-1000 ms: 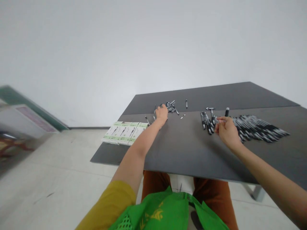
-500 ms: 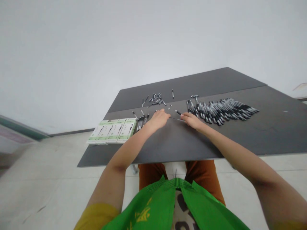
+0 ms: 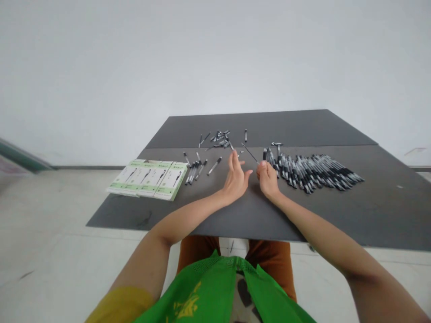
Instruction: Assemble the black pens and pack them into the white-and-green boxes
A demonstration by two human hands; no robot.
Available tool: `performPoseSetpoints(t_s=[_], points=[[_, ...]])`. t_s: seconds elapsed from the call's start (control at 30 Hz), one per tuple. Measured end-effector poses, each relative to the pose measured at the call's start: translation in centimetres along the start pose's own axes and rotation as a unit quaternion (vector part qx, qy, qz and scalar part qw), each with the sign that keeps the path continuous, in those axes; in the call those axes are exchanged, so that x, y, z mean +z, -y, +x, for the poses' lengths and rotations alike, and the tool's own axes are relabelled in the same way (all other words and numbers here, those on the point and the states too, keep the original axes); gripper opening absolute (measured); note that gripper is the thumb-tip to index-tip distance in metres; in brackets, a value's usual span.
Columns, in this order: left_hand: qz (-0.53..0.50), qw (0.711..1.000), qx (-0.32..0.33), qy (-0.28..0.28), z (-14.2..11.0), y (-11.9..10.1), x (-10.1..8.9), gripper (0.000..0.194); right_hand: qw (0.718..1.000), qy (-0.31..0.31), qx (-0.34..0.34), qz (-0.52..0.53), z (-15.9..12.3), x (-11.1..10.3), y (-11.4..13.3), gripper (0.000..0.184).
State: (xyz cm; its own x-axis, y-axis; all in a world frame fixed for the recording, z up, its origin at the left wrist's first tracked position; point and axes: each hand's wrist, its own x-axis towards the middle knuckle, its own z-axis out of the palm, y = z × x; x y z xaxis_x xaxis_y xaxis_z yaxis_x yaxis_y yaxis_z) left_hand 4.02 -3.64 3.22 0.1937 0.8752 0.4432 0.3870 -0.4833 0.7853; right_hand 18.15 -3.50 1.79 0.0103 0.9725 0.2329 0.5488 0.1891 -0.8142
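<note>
My right hand is closed in a fist over the dark table, near the left end of a pile of pens. A thin dark pen refill sticks out of it toward the upper left. Just left of it, my left hand has its fingers stretched out and its thumb apart. I see nothing held in it. Beyond its fingertips lies a loose heap of pen parts. A single pen lies to its left.
White-and-green pen boxes stand in a row at the table's left, beside a small group of pens. One pen lies farther back. The grey table reaches toward a white wall.
My left hand has let go of the refill's end and opened, drawing back toward me. My right hand has closed into a fist, and the refill now points up and left. The view has shifted.
</note>
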Motion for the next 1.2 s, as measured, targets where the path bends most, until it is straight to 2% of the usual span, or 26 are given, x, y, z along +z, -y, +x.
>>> performPoseSetpoints(t_s=[0.03,0.1,0.17,0.23,0.3,0.37,0.47,0.57,0.67,0.77,0.87,1.03,1.2], points=[[-0.072,0.996,-0.043,0.021,0.0,0.5,0.7,0.063,1.000,-0.015,-0.008,-0.019,-0.2,0.1,-0.2,0.068],[-0.209,0.970,-0.103,0.069,0.0,1.4,1.3,0.052,0.997,-0.020,-0.033,-0.060,-0.7,0.2,-0.5,0.063],[-0.311,0.935,-0.124,0.115,-0.2,2.0,1.1,0.043,0.994,0.002,-0.057,-0.096,-1.0,0.3,-0.7,0.061],[-0.365,0.911,-0.138,0.134,-0.5,2.4,0.6,0.036,0.988,0.015,-0.066,-0.138,-1.1,0.3,-0.7,0.061],[-0.387,0.899,-0.179,0.104,-0.6,2.7,0.1,0.028,0.980,0.041,-0.070,-0.180,-1.2,0.4,-0.4,0.061],[-0.409,0.879,-0.242,0.035,-0.4,3.1,-0.1,0.025,0.974,0.062,-0.067,-0.207,-1.3,0.5,0.0,0.060],[-0.459,0.824,-0.327,-0.059,0.5,3.8,-0.4,0.027,0.974,0.033,-0.044,-0.220,-1.5,0.2,0.3,0.058],[-0.514,0.773,-0.363,-0.078,1.4,4.2,-1.0,0.026,0.969,0.002,-0.054,-0.240,-1.8,-0.2,0.3,0.058],[-0.554,0.740,-0.373,-0.083,1.8,4.2,-1.2,0.024,0.950,0.040,-0.047,-0.305,-1.9,-0.2,0.4,0.058],[-0.539,0.740,-0.382,-0.131,1.9,4.0,-0.8,0.024,0.915,0.097,-0.019,-0.392,-1.9,0.2,0.8,0.054],[-0.522,0.744,-0.388,-0.152,1.8,3.7,-0.3,0.024,0.888,0.117,-0.018,-0.444,-1.9,0.7,1.3,0.053],[-0.525,0.743,-0.387,-0.150,1.8,3.2,-0.3,0.024,0.870,0.113,0.010,-0.480,-2.5,0.4,1.7,0.054],[-0.530,0.752,-0.369,-0.129,1.5,2.9,-0.5,0.025,0.862,0.126,-0.004,-0.491,-2.8,-0.2,1.8,0.051]])
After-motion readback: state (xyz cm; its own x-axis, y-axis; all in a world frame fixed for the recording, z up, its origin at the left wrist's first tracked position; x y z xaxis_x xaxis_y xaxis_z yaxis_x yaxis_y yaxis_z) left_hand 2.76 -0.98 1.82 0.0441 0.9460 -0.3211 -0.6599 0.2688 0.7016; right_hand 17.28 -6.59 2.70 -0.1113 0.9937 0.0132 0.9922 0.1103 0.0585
